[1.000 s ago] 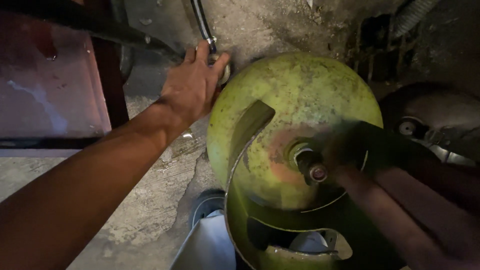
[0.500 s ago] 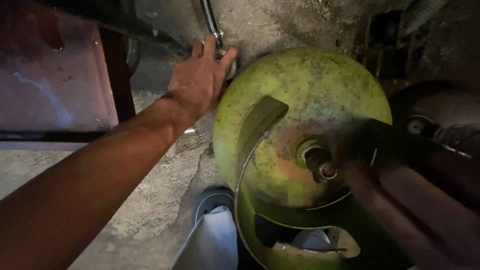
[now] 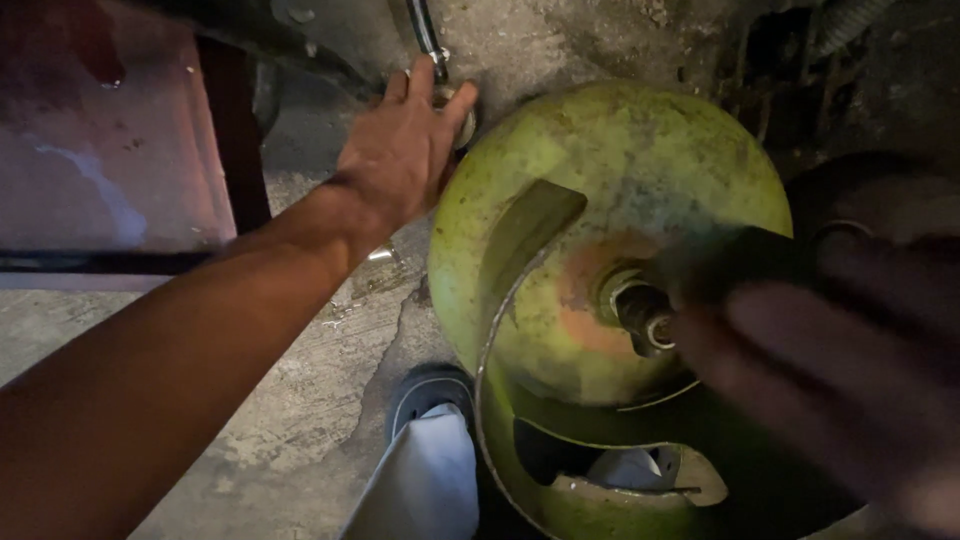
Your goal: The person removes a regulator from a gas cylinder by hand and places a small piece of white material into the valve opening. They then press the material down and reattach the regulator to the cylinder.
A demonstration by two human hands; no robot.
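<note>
From the camera on my head, I look down at a round green gas tank (image 3: pixel 610 230) standing on a cracked grey floor (image 3: pixel 300 400). The paint is worn, with a rusty orange patch near the top. A green collar (image 3: pixel 520 300) curves around the top like a guard, and it has a hole to carry it by.

In the middle of the top sits the metal valve (image 3: pixel 640 310). It is bare. Nothing is fixed on it that I can see.

My left hand (image 3: pixel 400 160) reaches far out past the tank. The fingers are bent around a small round part (image 3: pixel 462 125) at the end of a dark hose (image 3: pixel 428 35) that comes down along the wall. I seem to be holding it, but my hand hides most of it, so I cannot tell what the part is.

My right hand (image 3: pixel 830 380) is very close to the camera and all blurry. It is just beside the valve, at its right. I cannot tell if it is open or closed, or if it touches the valve.

A reddish panel (image 3: pixel 100 150) with a dark frame is at the left. My foot in a dark sandal (image 3: pixel 425 400) is at the bottom, near the tank.

I think the job is at its start: the hose part is in my hand, well apart from the valve, and getting the two together is all left to do.
</note>
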